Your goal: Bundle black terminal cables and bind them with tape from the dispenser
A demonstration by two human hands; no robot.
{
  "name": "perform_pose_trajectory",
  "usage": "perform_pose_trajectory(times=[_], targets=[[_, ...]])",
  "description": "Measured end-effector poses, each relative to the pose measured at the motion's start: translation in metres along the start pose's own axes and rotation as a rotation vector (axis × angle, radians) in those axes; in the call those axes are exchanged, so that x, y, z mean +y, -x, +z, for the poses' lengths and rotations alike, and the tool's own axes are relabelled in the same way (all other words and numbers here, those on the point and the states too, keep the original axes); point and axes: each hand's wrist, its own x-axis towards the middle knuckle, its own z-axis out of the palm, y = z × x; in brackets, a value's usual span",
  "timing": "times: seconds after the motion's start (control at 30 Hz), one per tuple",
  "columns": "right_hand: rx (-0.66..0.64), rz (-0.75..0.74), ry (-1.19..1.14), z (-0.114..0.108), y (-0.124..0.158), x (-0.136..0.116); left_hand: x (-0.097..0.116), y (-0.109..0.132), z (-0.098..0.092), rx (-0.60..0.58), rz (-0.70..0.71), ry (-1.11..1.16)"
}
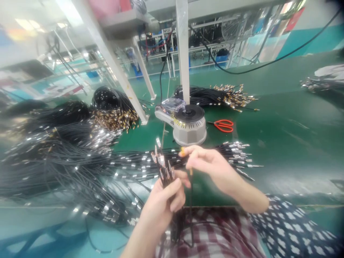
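Observation:
My left hand (163, 200) is closed around a bunch of thin black cables (164, 168) with silver metal ends, held upright near my lap. My right hand (212, 165) sits just to the right of the bunch, its fingers pinched on a small yellow piece (182, 152) and a single thin cable that hangs down from it. A row of black cables with silver tips (236, 154) lies on the green table right behind my hands.
A grey round tape dispenser (188, 123) stands behind my hands, with orange-handled scissors (224, 125) to its right. Big heaps of black cables (67, 150) fill the left side; another bundle with gold connectors (228, 95) lies behind. White frame posts (182, 50) rise from the table.

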Motion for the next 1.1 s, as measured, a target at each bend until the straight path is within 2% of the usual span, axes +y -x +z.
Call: perform_pose_trajectory(times=[0.07,0.17,0.27,0.37,0.47,0.63,0.93,1.1], targets=[[-0.011,-0.082,0.018,-0.017,0.000,-0.005,0.001,-0.001,0.001,0.001,0.011,0.032],[0.099,-0.153,0.179,-0.033,-0.003,-0.016,0.001,-0.003,0.005,0.014,0.010,0.020],[0.086,-0.121,0.439,-0.029,-0.002,-0.022,0.000,-0.003,0.010,0.069,0.016,-0.005],[0.034,-0.072,0.558,-0.012,0.002,-0.018,-0.002,-0.002,0.013,0.127,0.005,-0.028],[0.045,-0.016,0.541,0.000,0.006,-0.010,-0.003,-0.001,0.013,0.158,0.014,-0.043],[0.077,-0.016,0.512,-0.001,0.006,-0.008,-0.002,0.001,0.011,0.280,0.167,-0.078],[0.022,-0.060,0.472,0.003,0.008,-0.009,-0.003,0.004,0.014,0.165,0.059,-0.270],[-0.046,-0.048,0.446,-0.011,0.008,-0.017,0.002,0.003,0.009,0.230,0.141,-0.201]])
